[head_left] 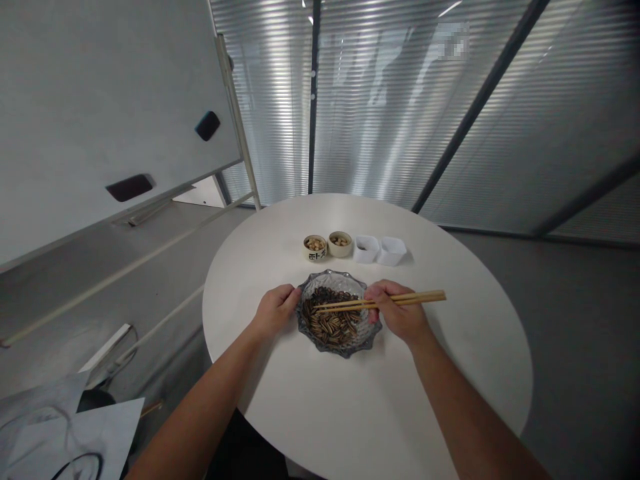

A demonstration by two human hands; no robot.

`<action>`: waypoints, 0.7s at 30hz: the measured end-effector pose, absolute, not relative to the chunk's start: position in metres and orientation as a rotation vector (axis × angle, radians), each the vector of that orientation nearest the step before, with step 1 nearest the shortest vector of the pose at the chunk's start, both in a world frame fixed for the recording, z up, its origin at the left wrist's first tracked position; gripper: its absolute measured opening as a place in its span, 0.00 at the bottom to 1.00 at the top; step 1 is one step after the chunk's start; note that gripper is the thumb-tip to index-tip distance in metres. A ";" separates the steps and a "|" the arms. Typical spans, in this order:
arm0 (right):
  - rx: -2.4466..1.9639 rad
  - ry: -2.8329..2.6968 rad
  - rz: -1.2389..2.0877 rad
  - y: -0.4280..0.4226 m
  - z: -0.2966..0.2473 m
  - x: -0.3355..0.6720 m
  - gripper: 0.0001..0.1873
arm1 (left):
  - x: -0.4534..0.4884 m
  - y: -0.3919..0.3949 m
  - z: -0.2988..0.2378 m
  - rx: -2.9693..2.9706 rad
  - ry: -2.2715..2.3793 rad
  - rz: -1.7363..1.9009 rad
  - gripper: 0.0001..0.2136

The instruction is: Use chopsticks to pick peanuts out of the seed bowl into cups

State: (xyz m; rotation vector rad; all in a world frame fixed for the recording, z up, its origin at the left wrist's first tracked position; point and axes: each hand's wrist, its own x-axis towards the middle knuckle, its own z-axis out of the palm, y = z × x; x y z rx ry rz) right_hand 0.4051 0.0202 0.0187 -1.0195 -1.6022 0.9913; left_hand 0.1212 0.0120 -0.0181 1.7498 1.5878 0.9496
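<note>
A scalloped glass bowl (369, 343) stands near the middle of a round white table (345, 413), holding a heap of striped sunflower seeds (333, 325). My left hand (274, 311) grips the bowl's left rim. My right hand (397, 310) holds a pair of wooden chopsticks (407, 301) at the bowl's right side, their tips reaching over the seeds. Neither tip clearly holds a seed. Beyond the bowl stand a lettered cup of pale nuts (315, 248), a plain cup of nuts (340, 244), and two small white square dishes (367, 249) (391, 251).
A whiteboard on a metal stand (110, 113) rises left of the table. Loose sheets of paper (65, 427) lie at the lower left. Slatted, frosted glass panels (525, 113) run behind the table, and grey floor surrounds it.
</note>
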 end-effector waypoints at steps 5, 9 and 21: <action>-0.988 -1.622 0.968 0.019 0.017 0.404 0.21 | 0.122 0.012 -0.018 1.757 1.585 0.957 0.22; -0.979 -1.629 0.968 0.019 0.017 0.403 0.21 | 0.121 0.012 -0.017 1.759 1.582 0.955 0.21; -1.038 -1.397 1.002 0.016 0.016 0.394 0.23 | 0.122 0.013 -0.017 1.758 1.597 0.956 0.22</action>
